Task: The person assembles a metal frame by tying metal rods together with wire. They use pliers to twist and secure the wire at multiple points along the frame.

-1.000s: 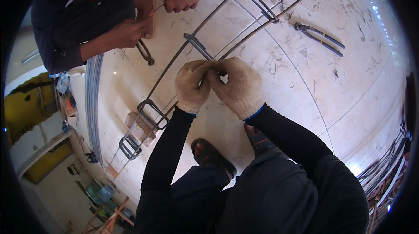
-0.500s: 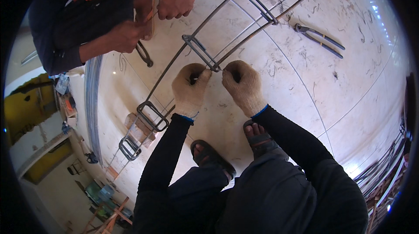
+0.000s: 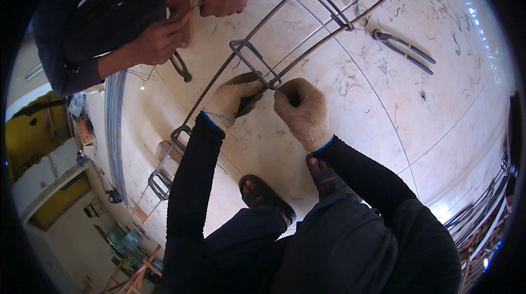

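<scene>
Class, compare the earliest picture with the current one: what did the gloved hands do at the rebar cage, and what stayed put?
The left hand and right hand, pressed together a second ago, drew apart, then closed again at the stirrup where it meets the long bars, the fingers pinching there. The pliers on the floor stayed put, and the co-worker's hands kept working at the cage's far side.

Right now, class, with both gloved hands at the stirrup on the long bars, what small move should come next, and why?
Probably twist the tie tight: the left hand and right hand pinch at the joint where the stirrup crosses a long bar.
</scene>
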A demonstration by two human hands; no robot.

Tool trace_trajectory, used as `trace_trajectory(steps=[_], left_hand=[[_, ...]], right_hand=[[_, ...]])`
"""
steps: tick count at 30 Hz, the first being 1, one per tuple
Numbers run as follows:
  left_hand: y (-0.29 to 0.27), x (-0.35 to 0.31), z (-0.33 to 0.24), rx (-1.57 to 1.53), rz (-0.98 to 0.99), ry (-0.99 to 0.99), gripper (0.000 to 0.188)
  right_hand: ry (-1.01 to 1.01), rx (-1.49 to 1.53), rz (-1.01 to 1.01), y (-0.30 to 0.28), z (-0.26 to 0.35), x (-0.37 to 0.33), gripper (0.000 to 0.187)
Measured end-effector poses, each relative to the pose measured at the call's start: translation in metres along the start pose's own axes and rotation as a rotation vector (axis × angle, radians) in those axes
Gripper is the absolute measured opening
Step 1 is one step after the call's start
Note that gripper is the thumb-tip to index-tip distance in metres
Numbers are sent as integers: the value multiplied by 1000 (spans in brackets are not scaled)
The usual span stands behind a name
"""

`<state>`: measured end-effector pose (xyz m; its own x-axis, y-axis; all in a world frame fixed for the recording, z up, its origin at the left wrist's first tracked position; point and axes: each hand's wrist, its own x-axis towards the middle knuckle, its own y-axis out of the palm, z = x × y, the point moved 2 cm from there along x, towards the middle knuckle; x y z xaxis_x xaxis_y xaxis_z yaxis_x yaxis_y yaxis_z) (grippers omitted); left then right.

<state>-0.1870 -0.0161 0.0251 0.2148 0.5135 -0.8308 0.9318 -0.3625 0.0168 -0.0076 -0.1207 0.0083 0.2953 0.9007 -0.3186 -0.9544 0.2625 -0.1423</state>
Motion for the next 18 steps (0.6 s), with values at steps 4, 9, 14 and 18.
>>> trace_trajectory(steps=[4, 9, 14, 18], left_hand=[[-14, 21, 8, -96, 140, -101, 40], [-19, 32, 10, -20, 177, -98, 38], [-13, 34, 16, 118, 64, 128, 37], [-10, 25, 10, 227, 47, 124, 35]], right_hand=[[11, 64, -9, 9, 5, -5, 16], [-29, 74, -73, 8, -6, -16, 22], [-54, 48, -170, 2, -37, -25, 28], [-159, -6, -131, 3, -23, -10, 26]])
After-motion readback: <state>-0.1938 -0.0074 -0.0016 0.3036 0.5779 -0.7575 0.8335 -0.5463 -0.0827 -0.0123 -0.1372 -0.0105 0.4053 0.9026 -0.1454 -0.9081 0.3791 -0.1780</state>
